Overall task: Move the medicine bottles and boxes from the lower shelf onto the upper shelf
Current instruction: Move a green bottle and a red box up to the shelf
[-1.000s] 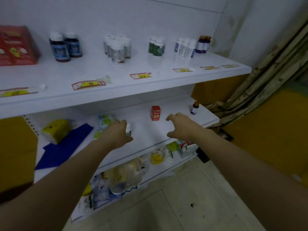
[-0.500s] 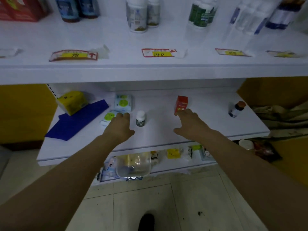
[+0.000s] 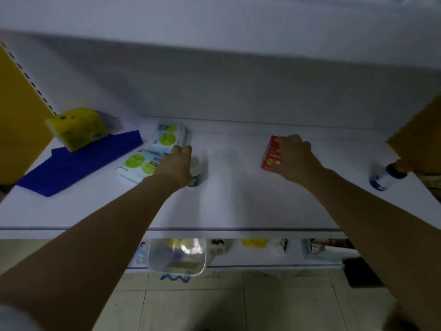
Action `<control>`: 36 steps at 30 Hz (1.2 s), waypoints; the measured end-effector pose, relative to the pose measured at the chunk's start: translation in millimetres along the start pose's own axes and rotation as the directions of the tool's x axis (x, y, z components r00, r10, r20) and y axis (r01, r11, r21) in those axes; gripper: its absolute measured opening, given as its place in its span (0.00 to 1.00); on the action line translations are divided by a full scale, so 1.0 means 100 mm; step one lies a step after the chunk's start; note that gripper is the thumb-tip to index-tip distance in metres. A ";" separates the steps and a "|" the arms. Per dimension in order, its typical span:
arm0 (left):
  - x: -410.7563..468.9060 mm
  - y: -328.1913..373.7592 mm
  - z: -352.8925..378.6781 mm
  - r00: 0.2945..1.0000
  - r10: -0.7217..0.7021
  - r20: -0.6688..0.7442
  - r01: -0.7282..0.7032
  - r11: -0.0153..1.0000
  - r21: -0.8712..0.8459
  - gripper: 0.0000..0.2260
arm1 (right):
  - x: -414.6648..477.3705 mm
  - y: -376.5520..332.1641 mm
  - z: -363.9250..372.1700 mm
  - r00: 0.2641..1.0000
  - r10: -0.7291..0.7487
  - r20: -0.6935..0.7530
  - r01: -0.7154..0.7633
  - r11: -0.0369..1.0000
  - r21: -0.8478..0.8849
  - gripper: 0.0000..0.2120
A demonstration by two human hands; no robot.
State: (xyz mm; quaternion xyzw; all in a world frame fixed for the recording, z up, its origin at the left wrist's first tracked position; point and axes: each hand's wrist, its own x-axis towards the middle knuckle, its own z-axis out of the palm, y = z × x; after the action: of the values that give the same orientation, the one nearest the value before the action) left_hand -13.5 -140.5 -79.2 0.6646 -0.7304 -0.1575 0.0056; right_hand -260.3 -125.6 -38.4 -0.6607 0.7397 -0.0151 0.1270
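Change: both hands are reaching deeper into the lower shelf than half a second ago. The left hand, then beside the small bottle, is now wrapping round it, and the right hand is now grasping the red box.
Small bottle: pale cap and dark body, blurred. It is standing left of centre on the lower shelf, half hidden by the fingers curling round it.
Red box: standing upright right of centre, with fingers clamping over its top and right side.
Brown-capped bottle: sitting near the right end, well apart from the right hand.
Surroundings: two wipe packs are lying just left of the left hand. Further left, a yellow pack is resting on a blue sheet.
Overhead: the upper shelf is hanging over both hands.
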 end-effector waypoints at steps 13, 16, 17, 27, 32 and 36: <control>0.48 0.15 0.45 0.991 -0.057 -0.119 -0.001 0.896 -0.445 0.26 | 0.91 0.53 0.54 0.996 -0.080 -0.039 0.082 0.996 0.042 0.35; 0.37 0.16 0.36 0.997 -0.056 -0.056 0.007 0.765 -0.644 0.23 | 0.71 0.46 0.47 0.996 -0.085 0.013 0.083 0.988 0.127 0.34; 0.30 0.18 0.30 0.998 -0.056 -0.034 0.015 0.701 -0.713 0.21 | 0.62 0.42 0.42 0.996 -0.092 0.020 0.087 0.983 0.163 0.35; -0.81 0.45 -0.51 0.987 0.007 0.162 0.155 0.268 -0.951 0.13 | -0.47 0.01 -0.42 0.980 -0.104 0.169 -0.040 0.730 0.683 0.23; -1.43 0.63 -0.83 0.987 0.049 0.156 0.143 0.201 -0.969 0.14 | -1.06 -0.12 -0.77 0.968 -0.171 0.186 -0.036 0.637 0.770 0.20; -1.94 0.66 -1.09 0.996 0.029 0.085 0.082 0.113 -0.990 0.15 | -1.58 -0.24 -1.01 0.968 -0.200 0.150 -0.028 0.511 0.859 0.12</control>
State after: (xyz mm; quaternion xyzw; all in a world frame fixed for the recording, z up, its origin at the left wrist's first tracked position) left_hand -30.6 28.1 79.4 0.4974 -0.4277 -0.6314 0.4135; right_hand -242.7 11.4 90.9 -0.5453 0.5820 -0.3070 0.5194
